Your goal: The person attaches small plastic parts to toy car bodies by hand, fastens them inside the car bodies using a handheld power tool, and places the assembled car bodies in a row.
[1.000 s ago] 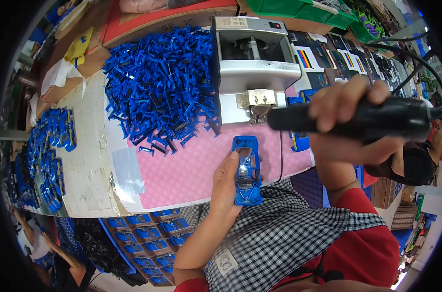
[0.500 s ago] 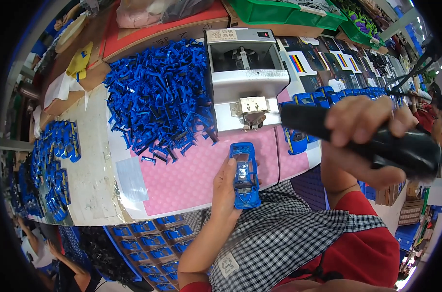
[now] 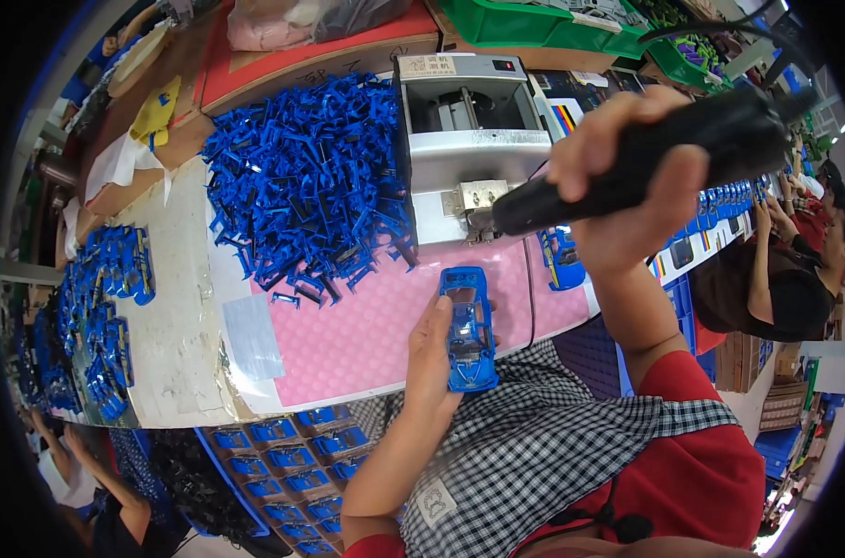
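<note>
Big heap of blue plastic parts (image 3: 306, 200) covers the worktop's (image 3: 176, 307) far-left side. Left hand (image 3: 432, 358) grips a blue toy car body (image 3: 469, 327) over the near edge, on open pink mat (image 3: 357, 325). Right hand (image 3: 627, 177) is wrapped round a black power screwdriver (image 3: 646, 158), beside the grey machine (image 3: 469, 139).

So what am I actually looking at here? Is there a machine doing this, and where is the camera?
No robot here: a person works with bare hands. The camera sits on their head and looks down, and its fisheye lens bends the edges. The left hand holds a blue toy car body above a pink mat. The right hand grips a black powered screwdriver, tip pointing toward a grey box-shaped machine. A heap of loose blue plastic parts lies on the table, and more blue car bodies are lined up at far left.
</note>
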### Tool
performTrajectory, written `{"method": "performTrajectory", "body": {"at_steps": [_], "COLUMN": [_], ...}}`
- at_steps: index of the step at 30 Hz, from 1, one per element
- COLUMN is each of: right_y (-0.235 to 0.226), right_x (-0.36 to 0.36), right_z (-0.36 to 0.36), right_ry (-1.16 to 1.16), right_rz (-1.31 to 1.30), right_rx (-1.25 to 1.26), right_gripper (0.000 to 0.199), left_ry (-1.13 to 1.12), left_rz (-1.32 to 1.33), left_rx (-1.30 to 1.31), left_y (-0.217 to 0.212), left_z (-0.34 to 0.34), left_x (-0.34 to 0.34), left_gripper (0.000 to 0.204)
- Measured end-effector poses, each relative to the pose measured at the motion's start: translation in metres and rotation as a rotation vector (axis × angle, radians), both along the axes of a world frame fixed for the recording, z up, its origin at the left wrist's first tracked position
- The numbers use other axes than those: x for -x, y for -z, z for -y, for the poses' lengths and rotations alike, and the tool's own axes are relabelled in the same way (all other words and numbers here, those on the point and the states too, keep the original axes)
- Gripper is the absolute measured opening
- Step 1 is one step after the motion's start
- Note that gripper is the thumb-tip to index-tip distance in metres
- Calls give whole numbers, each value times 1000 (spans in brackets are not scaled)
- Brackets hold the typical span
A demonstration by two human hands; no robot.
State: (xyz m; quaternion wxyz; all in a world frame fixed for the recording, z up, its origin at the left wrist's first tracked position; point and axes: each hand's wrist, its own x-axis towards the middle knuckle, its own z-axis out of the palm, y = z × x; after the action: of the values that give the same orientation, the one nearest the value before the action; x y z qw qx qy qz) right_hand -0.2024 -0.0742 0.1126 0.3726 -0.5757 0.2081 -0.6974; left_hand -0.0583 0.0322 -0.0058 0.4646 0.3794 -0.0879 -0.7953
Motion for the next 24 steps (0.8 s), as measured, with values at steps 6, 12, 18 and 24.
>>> {"method": "performTrajectory", "body": {"at_steps": [6, 12, 18, 24], "right_y": [-29, -4, -16, 14], "right_x": [32, 56, 39, 5], "right_z": [39, 13, -29, -15], "right_ry": [367, 334, -85, 26], "right_rz": [416, 65, 3, -71], "right_rx": [174, 459, 198, 38], "right_gripper": [25, 30, 52, 45], "left_ry": [-8, 0, -34, -26], "left_rz": [11, 21, 24, 13], "left_rx": [-23, -9, -48, -29], "left_y": [-2, -2, -3, 2], "left_z": [-2, 1, 2, -1], "left_x": [1, 2, 5, 6], "left_gripper": [38, 37, 38, 39]}}
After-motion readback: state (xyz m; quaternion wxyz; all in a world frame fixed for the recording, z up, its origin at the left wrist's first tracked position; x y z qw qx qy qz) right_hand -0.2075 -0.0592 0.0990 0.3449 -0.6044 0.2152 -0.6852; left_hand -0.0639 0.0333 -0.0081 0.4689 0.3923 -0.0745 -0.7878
